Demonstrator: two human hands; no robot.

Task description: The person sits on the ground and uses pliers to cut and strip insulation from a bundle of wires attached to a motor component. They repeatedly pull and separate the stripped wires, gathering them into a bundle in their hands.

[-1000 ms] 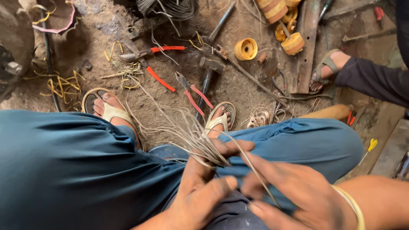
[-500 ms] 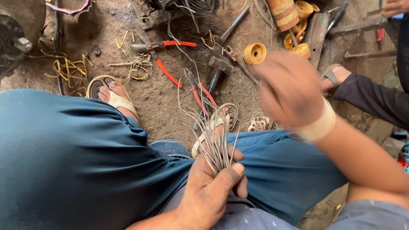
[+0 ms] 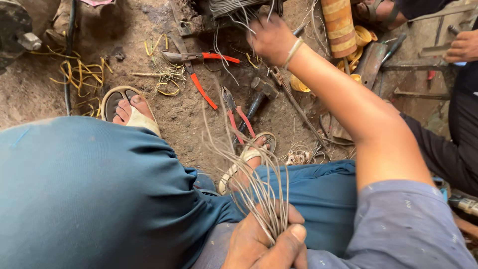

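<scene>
Head view: my left hand is closed tight around the lower ends of a bundle of thin, pale bare wires, thumb pressed across them against the fingers. From that grip the strands fan upward and away, over my blue trouser leg toward the sandalled foot.

My right hand is stretched far forward, well apart from the grip, its fingers curled in among the loose ends of a dark coil of wire lying on the dirt floor; I cannot tell whether it actually pinches a strand.

The risk I judge here: the fanned strands are held at one end only, so some could slide out of the fist or snag on the red-handled pliers and hammer lying beyond the foot.
</scene>
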